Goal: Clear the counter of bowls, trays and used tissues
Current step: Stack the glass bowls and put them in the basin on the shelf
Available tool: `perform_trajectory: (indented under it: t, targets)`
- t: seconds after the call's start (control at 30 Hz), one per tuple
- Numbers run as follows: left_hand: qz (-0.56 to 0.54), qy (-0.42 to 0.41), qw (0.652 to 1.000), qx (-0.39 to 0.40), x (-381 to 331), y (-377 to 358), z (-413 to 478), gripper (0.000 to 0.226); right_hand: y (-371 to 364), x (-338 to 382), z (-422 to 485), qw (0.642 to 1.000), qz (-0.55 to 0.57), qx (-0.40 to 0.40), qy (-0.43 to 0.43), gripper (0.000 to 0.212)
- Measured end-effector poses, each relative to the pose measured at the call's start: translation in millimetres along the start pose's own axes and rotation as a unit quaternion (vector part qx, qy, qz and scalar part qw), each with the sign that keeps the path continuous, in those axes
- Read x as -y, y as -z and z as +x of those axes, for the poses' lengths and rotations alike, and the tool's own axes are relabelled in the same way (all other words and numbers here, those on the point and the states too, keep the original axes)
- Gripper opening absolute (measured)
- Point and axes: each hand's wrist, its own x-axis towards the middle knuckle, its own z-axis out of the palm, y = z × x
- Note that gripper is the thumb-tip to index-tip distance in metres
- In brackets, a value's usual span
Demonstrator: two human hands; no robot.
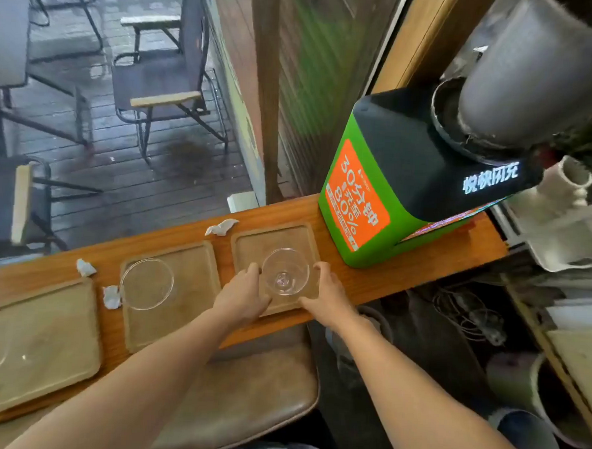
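Glass bowl (285,272) between left hand (241,298) and right hand (328,294), both gripping right tray (273,237); wooden counter (405,274), wet deck (135,181) beyond.

Clear glass bowl (285,272); tan tray (273,237); possibly white tissues (221,226).

One head-worn wide-angle view looks steeply down and forward from above the near edge of the wooden tabletop (405,274), close enough that both forearms fill the lower frame. Beyond the tabletop's far edge it takes in a wet deck (146,182) below.
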Motion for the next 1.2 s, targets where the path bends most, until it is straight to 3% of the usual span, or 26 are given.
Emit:
perform_trajectory:
  t: [0.27,0.4,0.63,1.03,1.2]
  targets:
    - [-0.138,0.009,0.990,-0.003,2,0,18,0.079,4,9,22,0.997,0.064,0.027,0.040,0.096]
    - [-0.161,-0.018,0.987,0.012,0,6,20,0.079,6,18,23,0.995,0.070,0.032,0.060,0.082]
    - [-0.182,-0.028,0.983,-0.015,1,40,6,0.079,15,57,13,0.994,0.056,0.018,0.090,0.081]
    - [-0.236,-0.039,0.949,-0.206,58,126,-67,0.069,-10,177,-5,0.965,0.054,0.055,0.250,0.084]
    - [-0.241,-0.018,0.939,-0.244,89,144,-90,0.074,-38,213,-4,0.954,0.026,0.082,0.287,0.085]
